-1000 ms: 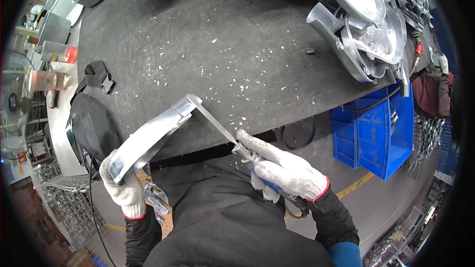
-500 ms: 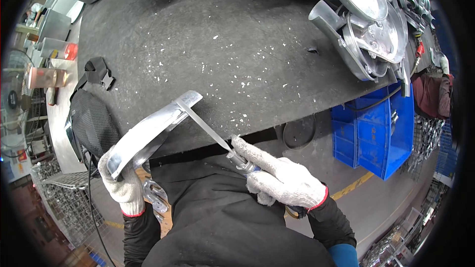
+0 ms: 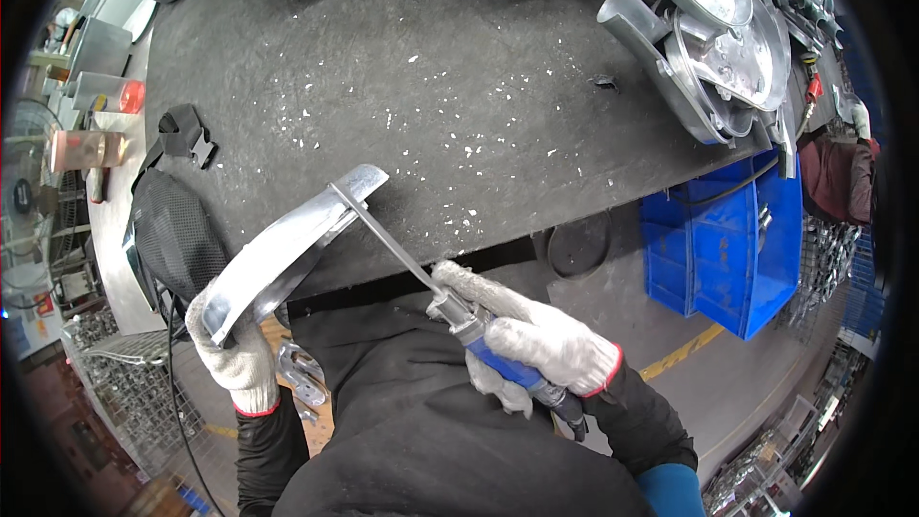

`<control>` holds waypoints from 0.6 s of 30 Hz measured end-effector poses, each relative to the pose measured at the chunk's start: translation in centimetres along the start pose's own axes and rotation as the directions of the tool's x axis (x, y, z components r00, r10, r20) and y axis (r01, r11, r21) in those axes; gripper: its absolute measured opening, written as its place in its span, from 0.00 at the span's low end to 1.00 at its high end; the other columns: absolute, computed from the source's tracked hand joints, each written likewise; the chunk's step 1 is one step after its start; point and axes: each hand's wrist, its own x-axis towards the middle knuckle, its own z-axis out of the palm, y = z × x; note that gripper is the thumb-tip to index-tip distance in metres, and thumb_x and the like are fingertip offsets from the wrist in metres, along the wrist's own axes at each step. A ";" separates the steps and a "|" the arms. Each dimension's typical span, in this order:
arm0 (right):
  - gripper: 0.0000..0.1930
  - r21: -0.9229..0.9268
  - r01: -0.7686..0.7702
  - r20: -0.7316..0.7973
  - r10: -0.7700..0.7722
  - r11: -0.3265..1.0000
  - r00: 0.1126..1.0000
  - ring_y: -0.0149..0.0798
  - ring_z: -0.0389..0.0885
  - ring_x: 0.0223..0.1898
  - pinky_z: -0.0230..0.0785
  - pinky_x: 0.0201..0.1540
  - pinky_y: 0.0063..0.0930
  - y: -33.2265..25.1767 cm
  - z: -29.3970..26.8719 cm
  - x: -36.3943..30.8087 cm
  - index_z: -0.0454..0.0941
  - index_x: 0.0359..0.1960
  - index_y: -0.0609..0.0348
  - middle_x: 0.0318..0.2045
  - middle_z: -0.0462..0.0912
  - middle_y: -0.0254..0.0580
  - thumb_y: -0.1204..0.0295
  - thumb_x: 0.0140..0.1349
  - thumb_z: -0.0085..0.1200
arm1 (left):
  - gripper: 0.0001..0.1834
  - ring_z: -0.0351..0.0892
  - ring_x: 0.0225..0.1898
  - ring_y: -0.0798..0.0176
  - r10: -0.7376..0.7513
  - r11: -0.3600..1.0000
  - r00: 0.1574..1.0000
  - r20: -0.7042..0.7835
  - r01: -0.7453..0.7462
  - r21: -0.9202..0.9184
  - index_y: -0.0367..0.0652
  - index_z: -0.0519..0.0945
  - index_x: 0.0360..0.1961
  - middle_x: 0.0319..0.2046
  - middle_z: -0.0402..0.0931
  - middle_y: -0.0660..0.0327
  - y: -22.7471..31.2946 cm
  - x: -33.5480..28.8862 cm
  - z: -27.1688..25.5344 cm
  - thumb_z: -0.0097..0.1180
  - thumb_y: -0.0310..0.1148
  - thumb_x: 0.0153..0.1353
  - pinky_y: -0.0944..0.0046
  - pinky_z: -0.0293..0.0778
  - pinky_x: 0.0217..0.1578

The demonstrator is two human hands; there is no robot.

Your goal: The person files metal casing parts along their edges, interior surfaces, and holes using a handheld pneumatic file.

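Left grip (image 3: 235, 361) pinched curved, glossy metal part (image 3: 278, 247); right grip (image 3: 548, 337) clasped blue power tool (image 3: 502, 362).
Thin flat strip (image 3: 385, 237) crossed part. Black mesh gear (image 3: 177, 227) sat near left grip; silvery castings (image 3: 684, 101) edged white-flecked bench (image 3: 431, 81).

A metal part (image 3: 273, 249) reaches from the left hand (image 3: 235, 359) over the near edge of a workbench (image 3: 364, 67); the blade (image 3: 394, 249) of a tool (image 3: 507, 362) in the right hand (image 3: 555, 340) crosses the part's far end. More metal pieces (image 3: 718, 62) line the bench's far side and heap at right. Bins (image 3: 718, 263) sit right of the right hand, containers (image 3: 88, 150) on a side table (image 3: 117, 239) at left.
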 end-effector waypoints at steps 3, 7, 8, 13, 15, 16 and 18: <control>0.38 0.349 0.093 0.122 -0.144 0.933 0.982 0.28 0.77 0.19 0.70 0.14 0.18 2.6 1.0 1.0 0.45 0.84 0.46 0.32 0.81 0.45 0.53 0.80 0.48 | 0.28 0.77 0.65 0.53 -0.031 0.906 0.999 0.043 0.047 -0.421 0.35 0.68 0.70 0.66 0.71 0.49 -0.6 0.0 -0.6 0.56 0.16 0.71 0.48 0.77 0.69; 0.36 0.694 0.102 0.145 -0.276 0.713 0.950 0.27 0.70 0.15 0.65 0.11 0.20 4.4 2.1 2.3 0.46 0.84 0.50 0.39 0.81 0.48 0.54 0.81 0.44 | 0.21 0.77 0.64 0.53 -0.177 0.832 0.984 -0.032 0.132 -0.540 0.37 0.72 0.66 0.63 0.75 0.50 -0.1 0.0 0.2 0.54 0.26 0.74 0.50 0.76 0.68; 0.37 0.661 0.140 0.107 -0.277 0.737 0.955 0.27 0.70 0.15 0.65 0.11 0.20 4.2 2.3 2.2 0.45 0.84 0.51 0.40 0.81 0.49 0.54 0.81 0.44 | 0.18 0.78 0.64 0.52 -0.145 0.935 0.988 -0.054 0.119 -0.334 0.38 0.76 0.62 0.61 0.78 0.51 -0.3 -0.1 0.0 0.52 0.34 0.76 0.51 0.75 0.68; 0.37 0.549 0.239 0.014 -0.295 0.801 0.955 0.26 0.69 0.13 0.65 0.11 0.19 4.2 2.1 2.1 0.44 0.83 0.56 0.36 0.81 0.47 0.54 0.81 0.44 | 0.24 0.78 0.63 0.51 -0.095 0.877 0.995 0.040 0.103 -0.469 0.35 0.68 0.70 0.64 0.73 0.48 -0.6 0.2 -0.9 0.55 0.23 0.74 0.48 0.78 0.67; 0.37 0.568 0.195 0.104 -0.304 0.799 0.947 0.25 0.67 0.11 0.65 0.10 0.19 4.7 1.3 2.6 0.45 0.83 0.56 0.30 0.80 0.45 0.53 0.81 0.44 | 0.25 0.79 0.62 0.52 -0.182 0.796 0.983 -0.005 0.144 -0.588 0.35 0.68 0.69 0.63 0.74 0.49 0.1 0.5 -0.1 0.57 0.21 0.73 0.50 0.78 0.66; 0.37 0.602 0.183 0.112 -0.309 0.777 0.944 0.24 0.66 0.09 0.64 0.09 0.19 4.4 1.6 2.8 0.46 0.83 0.56 0.25 0.79 0.42 0.53 0.81 0.44 | 0.19 0.80 0.61 0.53 -0.201 0.804 0.980 0.008 0.170 -0.570 0.36 0.72 0.65 0.61 0.77 0.50 0.2 0.7 0.2 0.54 0.25 0.75 0.52 0.77 0.66; 0.38 0.569 0.180 0.106 -0.289 0.802 0.951 0.25 0.67 0.10 0.65 0.10 0.19 4.0 1.7 2.3 0.45 0.83 0.56 0.26 0.79 0.42 0.52 0.81 0.45 | 0.15 0.80 0.60 0.54 -0.220 0.808 0.975 0.018 0.193 -0.556 0.36 0.76 0.60 0.59 0.79 0.51 0.6 0.7 0.5 0.52 0.30 0.77 0.54 0.76 0.65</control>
